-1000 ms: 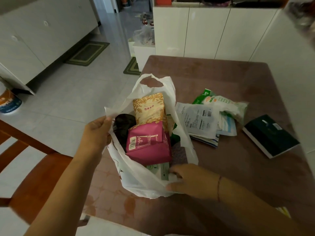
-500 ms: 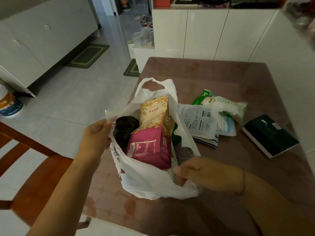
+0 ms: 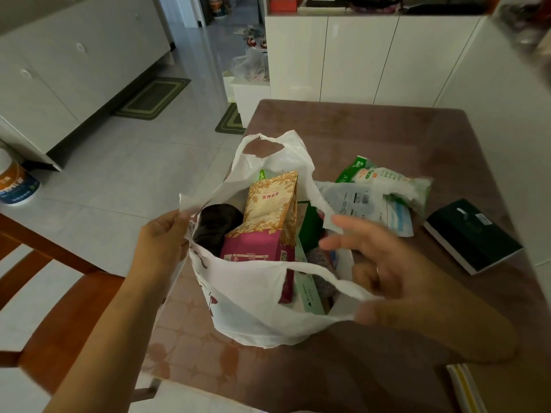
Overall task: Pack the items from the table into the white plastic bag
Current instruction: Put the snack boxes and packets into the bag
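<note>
The white plastic bag (image 3: pixel 253 299) stands open on the brown table (image 3: pixel 357 129). Inside it are a gold packet (image 3: pixel 271 201), a pink packet (image 3: pixel 253 247), a dark round item (image 3: pixel 214 228) and a green box (image 3: pixel 310 225). My left hand (image 3: pixel 161 242) grips the bag's left rim. At the right rim, my right hand (image 3: pixel 396 278) is blurred. The bag's near handle strip runs between its thumb and curled fingers, and two fingers point left over the opening. Flat white packets (image 3: pixel 357 201), a green-and-white pack (image 3: pixel 387 180) and a dark green box (image 3: pixel 471 234) lie on the table to the right.
A wooden chair (image 3: pixel 59 308) stands at the table's left near corner. White cabinets (image 3: pixel 357 55) line the far side and a white wall runs along the right. A yellow-edged object (image 3: pixel 462 386) lies at the near right edge. A tub (image 3: pixel 15 186) sits on the floor at left.
My right hand has risen from the bag's lower front to its right rim, lifting the near handle and widening the opening. My left hand has kept its grip on the left rim.
</note>
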`<action>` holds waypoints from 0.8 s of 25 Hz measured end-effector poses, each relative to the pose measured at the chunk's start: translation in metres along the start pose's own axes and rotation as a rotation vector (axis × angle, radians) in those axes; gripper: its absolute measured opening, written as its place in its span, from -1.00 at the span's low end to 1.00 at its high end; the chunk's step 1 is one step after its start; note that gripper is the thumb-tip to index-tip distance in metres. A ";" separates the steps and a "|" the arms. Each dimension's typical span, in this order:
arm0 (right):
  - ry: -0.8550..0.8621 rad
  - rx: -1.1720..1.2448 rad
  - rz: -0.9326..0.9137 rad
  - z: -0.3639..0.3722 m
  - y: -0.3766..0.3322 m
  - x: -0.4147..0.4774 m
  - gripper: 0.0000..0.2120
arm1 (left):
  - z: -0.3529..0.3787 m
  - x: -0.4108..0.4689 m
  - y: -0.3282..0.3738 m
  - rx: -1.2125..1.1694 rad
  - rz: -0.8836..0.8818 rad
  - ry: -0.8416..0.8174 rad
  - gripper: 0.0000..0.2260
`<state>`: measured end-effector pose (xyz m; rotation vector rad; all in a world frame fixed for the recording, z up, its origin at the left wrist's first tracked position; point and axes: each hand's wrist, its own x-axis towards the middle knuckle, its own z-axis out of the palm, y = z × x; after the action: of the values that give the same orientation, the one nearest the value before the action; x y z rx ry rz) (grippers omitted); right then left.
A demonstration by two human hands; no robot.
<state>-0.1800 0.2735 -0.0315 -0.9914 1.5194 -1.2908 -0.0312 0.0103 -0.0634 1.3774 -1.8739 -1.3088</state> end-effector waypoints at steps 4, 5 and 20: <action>-0.110 -0.371 -0.075 0.006 -0.017 -0.001 -0.82 | 0.001 0.001 -0.001 -0.006 0.008 -0.025 -0.75; -0.135 -0.394 -0.182 0.007 -0.026 -0.002 -0.90 | 0.001 0.002 -0.001 -0.003 0.011 -0.030 -0.76; 0.857 -0.289 0.634 -0.143 0.183 0.155 -0.29 | 0.025 0.004 0.004 0.113 0.041 -0.044 -0.69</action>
<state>-0.3671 0.1926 -0.2219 -0.0133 2.4578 -1.0689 -0.0547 0.0175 -0.0714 1.3682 -2.0226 -1.2400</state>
